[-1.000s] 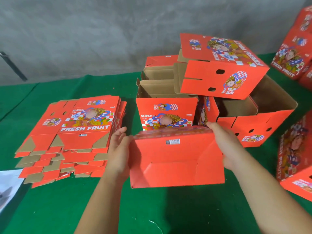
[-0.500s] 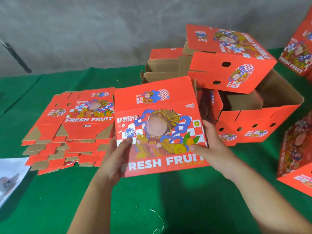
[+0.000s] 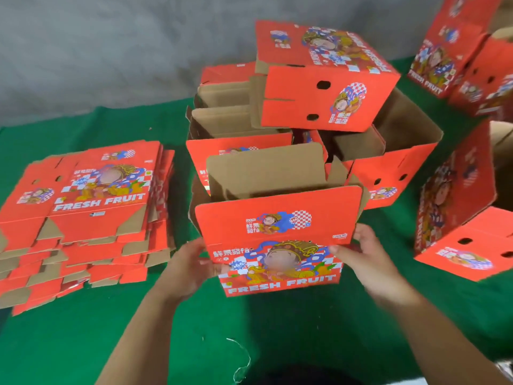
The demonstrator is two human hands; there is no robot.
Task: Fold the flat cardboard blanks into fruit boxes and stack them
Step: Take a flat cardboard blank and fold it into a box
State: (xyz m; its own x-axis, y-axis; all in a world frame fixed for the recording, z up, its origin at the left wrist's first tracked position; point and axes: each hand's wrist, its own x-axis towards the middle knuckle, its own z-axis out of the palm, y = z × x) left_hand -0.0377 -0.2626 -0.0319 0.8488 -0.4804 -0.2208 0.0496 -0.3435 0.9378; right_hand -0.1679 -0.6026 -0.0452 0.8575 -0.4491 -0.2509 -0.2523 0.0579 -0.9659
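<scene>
- Red printed cardboard fruit box (image 3: 277, 234), opened up with brown inner flaps standing, was held over the green cloth-covered table (image 3: 83, 343) near its front edge.
- Left hand (image 3: 191, 265) gripped the box's left side, thumb on the printed face.
- Right hand (image 3: 361, 251) gripped the right side, fingers curled round the edge.
- Stack of flat red cardboard blanks (image 3: 88, 212) lay at the table's left.
- Folded red boxes (image 3: 319, 79) were piled behind, toward the back edge.
</scene>
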